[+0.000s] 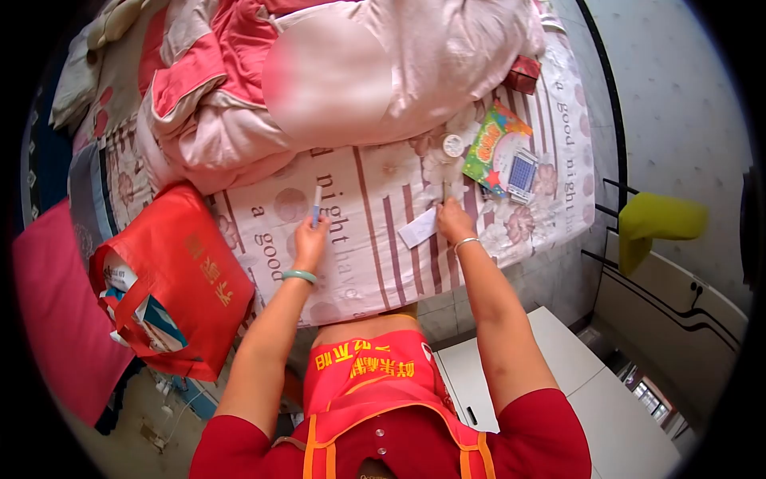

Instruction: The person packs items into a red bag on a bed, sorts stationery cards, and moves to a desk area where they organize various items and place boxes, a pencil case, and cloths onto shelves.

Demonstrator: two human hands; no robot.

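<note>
My left hand (309,243), wearing a green bangle, is closed around a slim white-and-blue stick (317,206) that looks like a pen and points away from me. Over the striped part of the bedsheet, my right hand (455,220) has its fingers pinched on a small, thin, dull-coloured piece (446,190) whose kind is too small to make out. A folded white paper (420,227) lies against the left side of that hand; whether the fingers also grip it I cannot tell. Just beyond are a small round white item (453,145), a colourful booklet (494,150) and a blue-and-white pack (523,174).
The printed bedsheet (343,275) covers the bed before me. A pink quilt (215,136) is heaped at the back, a dark red box (523,74) beside it. A full red bag (179,271) stands left. White cabinets (550,351) and a yellow-green cloth (658,223) are right.
</note>
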